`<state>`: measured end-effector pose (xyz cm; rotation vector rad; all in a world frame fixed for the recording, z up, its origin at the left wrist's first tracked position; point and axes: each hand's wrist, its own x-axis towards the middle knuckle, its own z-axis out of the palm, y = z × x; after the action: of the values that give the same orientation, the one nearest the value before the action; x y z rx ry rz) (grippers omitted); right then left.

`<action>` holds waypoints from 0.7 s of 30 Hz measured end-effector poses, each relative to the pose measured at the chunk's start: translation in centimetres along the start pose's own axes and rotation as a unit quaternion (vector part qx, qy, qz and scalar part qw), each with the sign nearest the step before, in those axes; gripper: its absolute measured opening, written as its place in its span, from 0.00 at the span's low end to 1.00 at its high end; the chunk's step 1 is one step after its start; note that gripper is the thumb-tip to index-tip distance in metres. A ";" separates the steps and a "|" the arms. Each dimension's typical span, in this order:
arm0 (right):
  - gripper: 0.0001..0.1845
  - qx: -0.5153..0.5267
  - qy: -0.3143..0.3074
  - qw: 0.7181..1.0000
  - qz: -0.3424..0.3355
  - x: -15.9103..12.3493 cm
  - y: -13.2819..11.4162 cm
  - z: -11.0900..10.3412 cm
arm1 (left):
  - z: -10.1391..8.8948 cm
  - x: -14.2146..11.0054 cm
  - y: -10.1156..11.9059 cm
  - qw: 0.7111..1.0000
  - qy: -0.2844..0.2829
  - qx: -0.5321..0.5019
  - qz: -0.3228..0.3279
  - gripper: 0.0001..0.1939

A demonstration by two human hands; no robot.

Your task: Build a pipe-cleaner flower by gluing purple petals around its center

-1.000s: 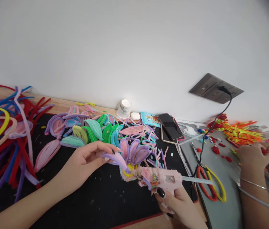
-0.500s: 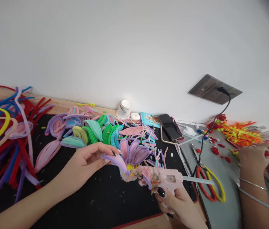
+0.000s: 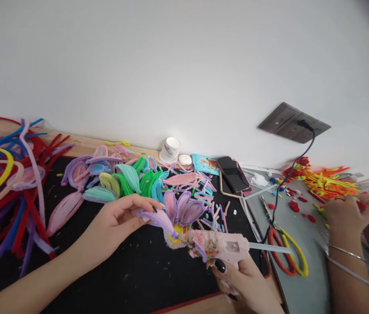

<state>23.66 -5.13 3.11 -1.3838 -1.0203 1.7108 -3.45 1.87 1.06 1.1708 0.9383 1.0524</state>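
Note:
My left hand [image 3: 124,218] pinches a lilac and pink pipe-cleaner petal [image 3: 161,221], its tip close to a yellow flower centre [image 3: 179,231]. More purple-edged pink petals [image 3: 184,207] stand up behind that centre. My right hand [image 3: 237,279] is wrapped round a pale pink hot glue gun [image 3: 225,245], with a translucent glue stick [image 3: 269,247] poking from its back. The gun's nozzle points left and is at the base of the held petal; whether it touches is hard to tell. Scraps of fuzzy pipe cleaner cling to the gun's front.
Loose pipe cleaners [image 3: 14,187] heap at left; green and teal leaf shapes [image 3: 128,179] lie behind my left hand. A paper cup [image 3: 170,149] and phone [image 3: 233,174] stand by the wall. Scissors [image 3: 285,248] lie right, near the cord [image 3: 278,192]. Another person's hands [image 3: 351,218] work at far right.
Almost nothing differs. The glue gun and the petal have shifted very slightly left; both hands keep their hold.

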 end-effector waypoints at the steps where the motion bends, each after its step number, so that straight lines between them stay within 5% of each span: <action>1: 0.25 0.000 0.005 1.000 0.001 -0.1 -0.1 0.1 | 0.0 0.0 0.0 1.000 0.000 0.001 -0.001 0.01; 12: 0.25 0.033 0.069 0.996 -0.047 -0.5 0.7 -0.6 | 0.1 0.0 0.0 0.999 0.003 0.042 0.004 0.02; 17: 0.21 0.012 0.171 0.974 -0.151 -0.1 0.9 -2.5 | 0.0 -0.2 -0.4 0.994 0.021 0.103 -0.005 0.07; 21: 0.23 -0.058 0.308 0.930 -0.191 -0.4 -0.6 -4.5 | 0.0 -0.3 -0.1 0.986 0.052 0.155 0.004 0.11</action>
<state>28.15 -4.57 3.25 -1.5341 -0.9468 0.8545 -3.53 1.60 0.92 1.3854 1.2124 1.0045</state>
